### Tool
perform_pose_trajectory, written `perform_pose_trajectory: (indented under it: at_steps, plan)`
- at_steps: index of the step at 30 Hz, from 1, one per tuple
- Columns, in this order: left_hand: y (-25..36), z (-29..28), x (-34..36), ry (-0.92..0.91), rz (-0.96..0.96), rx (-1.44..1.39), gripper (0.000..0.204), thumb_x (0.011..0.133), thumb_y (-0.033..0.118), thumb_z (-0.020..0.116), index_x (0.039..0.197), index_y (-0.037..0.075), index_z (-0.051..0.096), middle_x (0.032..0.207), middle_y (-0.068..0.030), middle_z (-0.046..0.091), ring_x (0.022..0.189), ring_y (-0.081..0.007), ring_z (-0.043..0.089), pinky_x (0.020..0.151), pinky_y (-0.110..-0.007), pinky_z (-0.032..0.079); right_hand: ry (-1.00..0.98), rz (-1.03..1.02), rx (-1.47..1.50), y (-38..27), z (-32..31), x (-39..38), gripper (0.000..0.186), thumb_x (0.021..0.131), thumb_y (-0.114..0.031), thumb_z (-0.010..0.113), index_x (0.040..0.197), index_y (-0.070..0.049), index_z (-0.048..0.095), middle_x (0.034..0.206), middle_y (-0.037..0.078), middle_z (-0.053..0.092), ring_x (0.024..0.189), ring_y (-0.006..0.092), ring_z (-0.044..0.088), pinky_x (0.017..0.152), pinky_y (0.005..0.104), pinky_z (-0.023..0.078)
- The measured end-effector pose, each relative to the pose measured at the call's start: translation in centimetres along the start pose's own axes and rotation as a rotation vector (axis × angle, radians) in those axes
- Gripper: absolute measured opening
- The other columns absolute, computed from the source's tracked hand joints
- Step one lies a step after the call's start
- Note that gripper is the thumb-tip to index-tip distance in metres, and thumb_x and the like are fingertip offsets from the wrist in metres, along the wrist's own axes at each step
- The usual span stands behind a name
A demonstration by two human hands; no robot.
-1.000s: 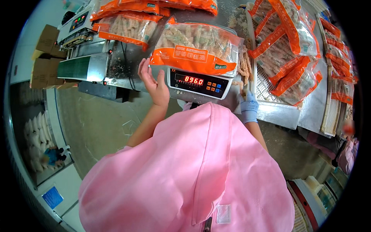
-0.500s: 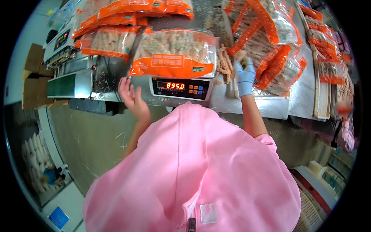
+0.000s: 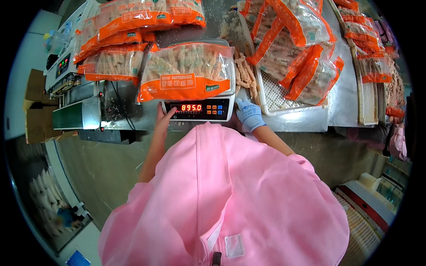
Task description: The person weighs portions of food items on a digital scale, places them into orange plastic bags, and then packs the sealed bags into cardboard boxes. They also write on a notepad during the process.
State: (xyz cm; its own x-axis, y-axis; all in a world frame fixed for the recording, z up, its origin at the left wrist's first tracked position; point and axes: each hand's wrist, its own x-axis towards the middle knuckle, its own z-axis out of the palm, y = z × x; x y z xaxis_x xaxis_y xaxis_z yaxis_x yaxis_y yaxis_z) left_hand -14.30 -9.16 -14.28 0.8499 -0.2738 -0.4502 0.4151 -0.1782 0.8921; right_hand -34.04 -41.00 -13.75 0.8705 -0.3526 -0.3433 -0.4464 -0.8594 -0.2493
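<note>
A digital weighing scale (image 3: 197, 115) with a lit red display stands at the table's front edge. On its platform lies a clear and orange bag (image 3: 186, 71) full of knobbly beige sticks. My bare left hand (image 3: 163, 119) grips the scale's front left corner, thumb over the panel and the other fingers at its side, partly hidden. My right hand (image 3: 250, 116), in a pale blue glove, is beside the scale's right side, close to the front corner of the white tray. Its fingers look curled; whatever they hold is hidden. Loose beige sticks (image 3: 246, 75) lie between scale and tray.
Several filled bags (image 3: 306, 66) lie across the perforated white tray (image 3: 276, 99) at right. More bags (image 3: 111, 62) are piled at left, near a machine with a green belt (image 3: 73, 114). Another tray of bags (image 3: 372, 73) stands far right. A cardboard box (image 3: 37, 102) is at far left.
My left hand has moved from beside the bag onto the scale's front left corner. The right hand has left the sticks by the tray and come nearer the scale and table edge.
</note>
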Motion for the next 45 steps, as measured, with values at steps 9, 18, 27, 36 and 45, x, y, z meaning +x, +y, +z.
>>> perform_pose_trajectory:
  at_steps: [9,18,27,36,45]
  plan:
    - [-1.6,-2.0,2.7,-0.096,-0.003,-0.011,0.05,0.088,0.026,0.073,0.126,-0.002,0.055,0.113,-0.0092,0.065,0.102,-0.0175,0.061,0.09,-0.031,0.046,0.167,0.227,0.208,1.3,-0.8,0.5,0.032,0.088,-0.032,0.061,0.109,-0.007,0.059,0.101,0.017,0.067,0.086,0.0368,0.066,0.079,0.0446,0.053]
    - [-0.8,-3.6,-1.3,-0.009,-0.126,0.107,0.042,0.092,0.029,0.069,0.123,0.003,0.058,0.103,-0.0027,0.066,0.086,-0.0122,0.062,0.073,-0.029,0.049,0.342,-0.097,-0.335,2.3,-8.8,13.5,0.016,0.087,-0.008,0.055,0.101,-0.01,0.061,0.105,0.014,0.059,0.1,0.0268,0.062,0.076,0.0406,0.056]
    - [-0.2,-5.6,-1.4,0.055,0.112,0.491,0.048,0.084,0.025,0.076,0.12,-0.002,0.06,0.106,-0.0097,0.067,0.097,-0.0174,0.062,0.083,-0.031,0.049,0.336,0.177,1.359,-2.5,-11.4,5.9,0.023,0.082,-0.009,0.075,0.094,-0.004,0.056,0.079,0.004,0.063,0.07,0.0129,0.062,0.061,0.0281,0.052]
    - [5.2,-7.0,-2.6,0.411,0.391,0.085,0.029,0.092,0.005,0.062,0.119,-0.001,0.058,0.112,-0.0087,0.064,0.1,-0.0164,0.063,0.089,-0.027,0.047,0.053,0.158,1.427,-6.7,-13.1,6.2,0.01,0.089,-0.01,0.069,0.096,-0.003,0.07,0.083,0.002,0.068,0.07,0.0077,0.061,0.058,0.0226,0.05]
    - [18.0,-1.6,-4.1,0.512,0.872,-0.058,0.029,0.094,-0.003,0.054,0.123,-0.001,0.053,0.111,-0.0079,0.062,0.091,-0.0155,0.065,0.081,-0.026,0.05,0.097,-0.005,1.409,-4.8,-9.6,7.2,0.021,0.09,-0.005,0.063,0.109,-0.005,0.072,0.088,0.0,0.069,0.07,0.0072,0.061,0.062,0.0223,0.05]
